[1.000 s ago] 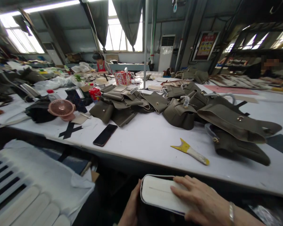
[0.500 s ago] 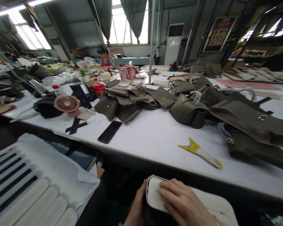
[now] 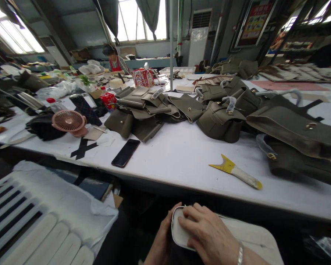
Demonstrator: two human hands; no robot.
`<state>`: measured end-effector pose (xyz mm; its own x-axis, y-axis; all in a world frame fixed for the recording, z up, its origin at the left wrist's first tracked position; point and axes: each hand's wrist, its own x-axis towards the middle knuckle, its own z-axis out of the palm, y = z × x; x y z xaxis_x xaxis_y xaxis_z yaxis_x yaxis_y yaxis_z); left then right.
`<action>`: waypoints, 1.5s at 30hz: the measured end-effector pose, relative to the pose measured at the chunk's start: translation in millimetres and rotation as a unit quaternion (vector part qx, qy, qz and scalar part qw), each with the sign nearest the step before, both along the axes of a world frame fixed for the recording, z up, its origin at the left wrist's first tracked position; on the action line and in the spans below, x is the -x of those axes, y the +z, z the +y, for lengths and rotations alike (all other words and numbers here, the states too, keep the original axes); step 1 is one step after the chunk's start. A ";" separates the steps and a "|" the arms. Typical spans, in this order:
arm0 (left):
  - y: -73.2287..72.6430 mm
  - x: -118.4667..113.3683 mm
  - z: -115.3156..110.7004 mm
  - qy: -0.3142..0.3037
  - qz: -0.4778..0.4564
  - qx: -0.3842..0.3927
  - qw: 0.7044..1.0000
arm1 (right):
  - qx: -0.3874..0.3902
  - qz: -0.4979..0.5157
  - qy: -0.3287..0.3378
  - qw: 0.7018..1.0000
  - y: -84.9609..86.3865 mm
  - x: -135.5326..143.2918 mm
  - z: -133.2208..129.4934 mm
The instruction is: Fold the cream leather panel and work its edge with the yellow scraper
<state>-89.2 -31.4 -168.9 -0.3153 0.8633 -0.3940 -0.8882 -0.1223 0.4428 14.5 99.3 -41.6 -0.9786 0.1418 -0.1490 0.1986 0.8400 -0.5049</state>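
At the bottom centre, in front of the table edge, is a dark piece with a pale rounded panel (image 3: 179,225) facing up. My left hand (image 3: 161,235) is wrapped round its left side, fingertips at the rim. My right hand (image 3: 209,230) lies over the panel with its fingers bent and slightly apart, fingertips pressing on the pale surface; a bracelet circles the wrist. Beneath and right of that hand a long white rounded board (image 3: 259,235) shows. What lies under the panel is dark and mostly hidden.
On the white table (image 3: 165,167) lie a phone (image 3: 125,152), a yellow-tipped tool (image 3: 235,172), a pink fan (image 3: 69,122) and dark leather bag pieces (image 3: 220,119). A slatted white rack (image 3: 30,221) stands at lower left. A person in red (image 3: 115,63) sits behind the table.
The view has shifted slightly. My right hand has turned a little and its fingers have moved back toward the panel's near left part; more of the bracelet shows.
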 end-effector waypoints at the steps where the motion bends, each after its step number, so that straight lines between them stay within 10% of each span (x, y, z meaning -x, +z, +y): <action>1: 2.0 0.1 -0.7 0.000 0.007 0.006 1.000 | -0.010 -0.002 0.002 1.000 -0.6 0.2 -1.7; 28: 33.6 19.7 -6.3 -0.087 0.107 0.020 0.990 | -0.122 0.189 -0.034 0.974 -33.5 -9.5 -11.5; 45: 27.6 7.8 -3.9 -0.084 0.220 0.079 0.969 | -0.123 0.302 -0.091 0.941 -43.4 -10.1 -15.6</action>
<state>-97.0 -35.3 -141.2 -0.3425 0.8569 -0.3852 -0.6102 0.1089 0.7847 24.6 83.6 -85.0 -0.8307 0.2722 0.4856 0.0895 0.9263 -0.3660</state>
